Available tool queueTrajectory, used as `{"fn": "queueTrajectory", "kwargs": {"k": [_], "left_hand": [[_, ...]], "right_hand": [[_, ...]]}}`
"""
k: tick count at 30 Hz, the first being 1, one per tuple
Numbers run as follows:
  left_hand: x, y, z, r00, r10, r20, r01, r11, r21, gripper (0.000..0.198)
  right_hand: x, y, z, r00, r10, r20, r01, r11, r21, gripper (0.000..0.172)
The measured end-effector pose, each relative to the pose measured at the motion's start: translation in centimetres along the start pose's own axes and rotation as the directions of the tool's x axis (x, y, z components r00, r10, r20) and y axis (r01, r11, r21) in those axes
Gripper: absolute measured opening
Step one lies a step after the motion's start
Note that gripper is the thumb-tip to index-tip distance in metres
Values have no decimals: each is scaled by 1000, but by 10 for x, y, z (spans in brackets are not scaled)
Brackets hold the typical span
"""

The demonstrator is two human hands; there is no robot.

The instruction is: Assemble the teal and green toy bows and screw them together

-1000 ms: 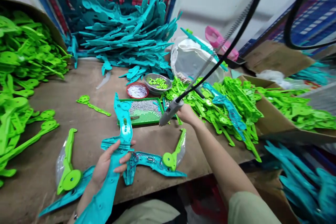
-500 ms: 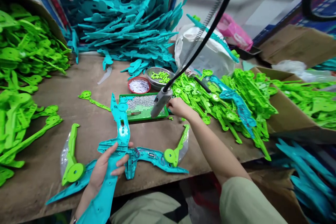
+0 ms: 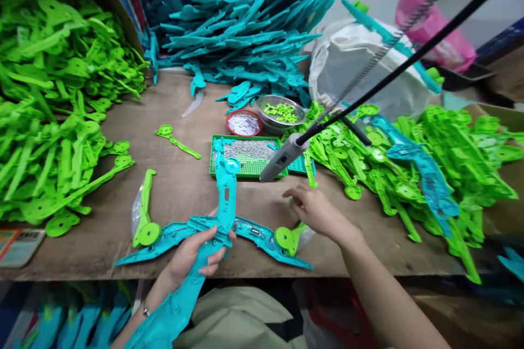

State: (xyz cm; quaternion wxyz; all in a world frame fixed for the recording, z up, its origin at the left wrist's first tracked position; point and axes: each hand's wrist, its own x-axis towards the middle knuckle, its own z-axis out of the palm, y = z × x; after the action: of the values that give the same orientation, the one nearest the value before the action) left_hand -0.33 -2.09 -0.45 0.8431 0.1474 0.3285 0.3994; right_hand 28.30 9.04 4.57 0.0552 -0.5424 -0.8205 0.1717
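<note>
My left hand [image 3: 200, 253] is wrapped round a teal plastic shell [image 3: 227, 191], whose long end slants down toward my lap. Its upper arm reaches over the edge of a green tray [image 3: 245, 172] of small metal screws. Beneath it, across the table edge, lies another teal bow-shaped shell [image 3: 164, 237] with wires inside. Green arms with round discs [image 3: 147, 234] sit at both its ends. My right hand [image 3: 315, 210] hovers above the right-hand green arm, fingers bent together; whatever they pinch, if anything, is hidden. A grey electric screwdriver [image 3: 284, 158] hangs above that hand, untouched.
Green parts are heaped at left [image 3: 61, 65] and right [image 3: 385, 163]. A tall teal stack [image 3: 237, 38] stands behind. A red basket [image 3: 244, 122] of white strips and a metal bowl [image 3: 282, 114] of green bits sit behind the tray. A white sack [image 3: 364, 65] stands at back right.
My right hand has drawn back from beside the screwdriver toward the right green arm. The held teal shell now overlaps more of the lower shell. The view has shifted left.
</note>
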Motion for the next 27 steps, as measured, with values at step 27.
{"fn": "queueTrajectory", "kwargs": {"k": [27], "left_hand": [[-36,-18,5,974,163,-156,-97,925,366,74]], "right_hand": [[42,-118,14,836,71,-544,391,619,682,17]]}}
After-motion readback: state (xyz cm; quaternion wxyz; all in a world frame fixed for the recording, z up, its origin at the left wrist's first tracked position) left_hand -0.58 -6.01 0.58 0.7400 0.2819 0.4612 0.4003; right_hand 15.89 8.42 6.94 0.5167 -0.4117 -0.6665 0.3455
